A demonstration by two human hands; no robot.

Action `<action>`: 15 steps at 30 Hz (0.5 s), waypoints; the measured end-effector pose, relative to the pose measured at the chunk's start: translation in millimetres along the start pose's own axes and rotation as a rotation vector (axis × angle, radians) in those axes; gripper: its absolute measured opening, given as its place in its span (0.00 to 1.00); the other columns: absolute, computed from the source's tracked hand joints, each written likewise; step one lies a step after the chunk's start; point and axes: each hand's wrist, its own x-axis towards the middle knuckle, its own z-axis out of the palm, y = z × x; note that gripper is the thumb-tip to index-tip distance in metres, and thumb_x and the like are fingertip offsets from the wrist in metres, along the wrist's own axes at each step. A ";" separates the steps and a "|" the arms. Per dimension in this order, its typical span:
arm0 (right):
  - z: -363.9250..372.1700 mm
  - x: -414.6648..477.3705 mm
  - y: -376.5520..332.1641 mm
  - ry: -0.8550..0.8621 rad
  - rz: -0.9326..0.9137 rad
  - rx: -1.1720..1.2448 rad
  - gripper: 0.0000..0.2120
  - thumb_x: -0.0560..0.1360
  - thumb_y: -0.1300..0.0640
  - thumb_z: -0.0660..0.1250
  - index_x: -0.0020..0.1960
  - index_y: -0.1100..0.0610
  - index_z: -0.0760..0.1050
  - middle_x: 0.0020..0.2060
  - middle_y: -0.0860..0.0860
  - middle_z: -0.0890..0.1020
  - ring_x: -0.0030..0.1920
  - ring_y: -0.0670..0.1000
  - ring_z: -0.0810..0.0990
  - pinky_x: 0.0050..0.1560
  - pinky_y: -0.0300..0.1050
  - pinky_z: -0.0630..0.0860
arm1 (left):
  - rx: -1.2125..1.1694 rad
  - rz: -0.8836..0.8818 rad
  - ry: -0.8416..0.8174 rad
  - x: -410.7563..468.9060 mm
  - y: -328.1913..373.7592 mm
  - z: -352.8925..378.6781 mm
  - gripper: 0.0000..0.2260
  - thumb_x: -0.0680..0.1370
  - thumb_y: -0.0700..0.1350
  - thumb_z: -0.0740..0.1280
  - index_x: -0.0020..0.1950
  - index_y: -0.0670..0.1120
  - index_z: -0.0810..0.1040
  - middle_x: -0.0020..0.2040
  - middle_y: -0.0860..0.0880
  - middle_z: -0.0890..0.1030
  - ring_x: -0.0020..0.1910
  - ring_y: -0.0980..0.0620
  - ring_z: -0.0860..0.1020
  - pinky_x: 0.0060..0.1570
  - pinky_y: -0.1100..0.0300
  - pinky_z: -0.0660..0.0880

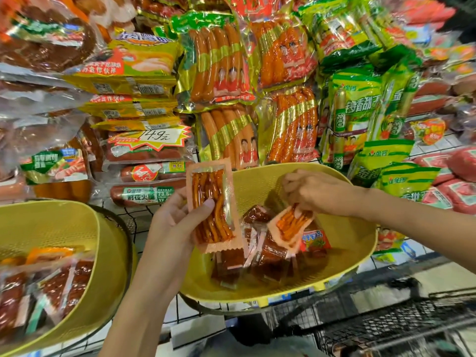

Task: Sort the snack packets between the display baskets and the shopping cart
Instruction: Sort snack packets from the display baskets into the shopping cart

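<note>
Nearest, the cart [391,323] sits low at the right, below the front rim of the basket [355,243]. The left hand [172,225] grips one packet [213,181] upright, thumb across its face, long axis near vertical, above the basket's left edge. Further in, the right hand [316,191] pinches a second packet [289,225] by its top end — it hangs below the fingers, slanting down to the left, just over the dark packets [273,256] in the basket. The right hand looks nearer the cart — a pull back and down should reach it. Sausage packs [221,60] crowd behind.
</note>
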 end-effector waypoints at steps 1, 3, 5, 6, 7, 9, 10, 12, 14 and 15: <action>-0.6 -0.4 -0.3 0.046 0.046 0.124 0.12 0.79 0.50 0.60 0.55 0.53 0.79 0.57 0.44 0.77 0.62 0.46 0.70 0.62 0.39 0.64 | -0.008 -0.004 -0.005 0.0 0.4 0.1 0.18 0.69 0.42 0.68 0.59 0.44 0.77 0.47 0.47 0.85 0.42 0.52 0.83 0.34 0.60 0.79; -6.2 -3.1 -6.2 0.199 0.086 0.350 0.10 0.77 0.56 0.65 0.53 0.58 0.82 0.54 0.49 0.81 0.59 0.48 0.76 0.59 0.43 0.72 | -0.019 -0.009 -0.010 0.3 0.5 0.2 0.18 0.70 0.41 0.68 0.60 0.43 0.76 0.48 0.47 0.84 0.42 0.52 0.83 0.36 0.61 0.80; -12.9 -8.0 -14.0 0.366 0.093 0.491 0.08 0.75 0.60 0.68 0.50 0.61 0.83 0.49 0.53 0.84 0.52 0.50 0.81 0.53 0.44 0.78 | -0.027 -0.017 -0.006 0.0 0.9 0.0 0.18 0.70 0.41 0.68 0.59 0.43 0.76 0.48 0.46 0.85 0.43 0.52 0.84 0.36 0.61 0.80; -17.4 -10.1 -16.6 0.439 0.128 0.585 0.07 0.74 0.61 0.69 0.49 0.62 0.83 0.47 0.54 0.85 0.49 0.51 0.83 0.49 0.44 0.80 | -0.017 -0.013 0.006 -0.1 0.3 -0.4 0.17 0.70 0.41 0.68 0.59 0.43 0.77 0.49 0.46 0.85 0.43 0.52 0.84 0.37 0.60 0.80; -23.5 -13.1 -20.2 0.484 0.192 0.719 0.07 0.73 0.60 0.69 0.48 0.62 0.83 0.46 0.55 0.85 0.46 0.51 0.84 0.46 0.43 0.81 | 0.008 0.001 0.023 -0.4 -0.2 -0.6 0.17 0.70 0.41 0.68 0.59 0.43 0.77 0.49 0.45 0.85 0.44 0.51 0.84 0.39 0.58 0.81; -36.9 -17.8 -27.0 0.576 0.337 1.104 0.08 0.71 0.57 0.69 0.46 0.59 0.83 0.43 0.56 0.85 0.42 0.49 0.84 0.42 0.40 0.81 | 0.076 0.039 0.076 -0.4 -1.0 0.9 0.17 0.71 0.42 0.68 0.60 0.43 0.76 0.50 0.44 0.85 0.46 0.47 0.84 0.46 0.51 0.81; -44.3 -19.8 -30.5 0.622 0.395 1.319 0.07 0.69 0.56 0.69 0.43 0.57 0.84 0.41 0.55 0.86 0.40 0.47 0.84 0.40 0.39 0.80 | 0.096 0.059 0.103 0.0 -1.6 2.2 0.18 0.71 0.43 0.68 0.60 0.43 0.76 0.50 0.43 0.84 0.47 0.46 0.84 0.48 0.49 0.80; -56.9 -22.4 -39.4 0.649 0.447 1.700 0.06 0.66 0.56 0.70 0.40 0.57 0.84 0.39 0.54 0.85 0.38 0.49 0.82 0.39 0.39 0.79 | 0.105 0.083 0.129 0.5 -2.3 7.8 0.19 0.72 0.45 0.68 0.62 0.43 0.75 0.50 0.44 0.85 0.49 0.45 0.83 0.49 0.50 0.80; -66.1 -18.5 -51.7 0.577 0.415 1.930 0.08 0.66 0.59 0.70 0.42 0.61 0.83 0.41 0.55 0.86 0.41 0.51 0.84 0.40 0.41 0.81 | 0.095 0.086 0.099 1.4 -2.4 15.2 0.18 0.74 0.51 0.65 0.61 0.45 0.75 0.51 0.47 0.85 0.51 0.47 0.83 0.48 0.53 0.78; -69.4 -13.6 -59.7 0.546 0.407 1.957 0.08 0.67 0.60 0.70 0.43 0.63 0.82 0.41 0.54 0.86 0.41 0.50 0.84 0.39 0.40 0.81 | 0.085 0.077 0.070 1.7 -2.0 20.0 0.20 0.74 0.55 0.65 0.61 0.45 0.75 0.53 0.47 0.84 0.52 0.47 0.82 0.49 0.51 0.77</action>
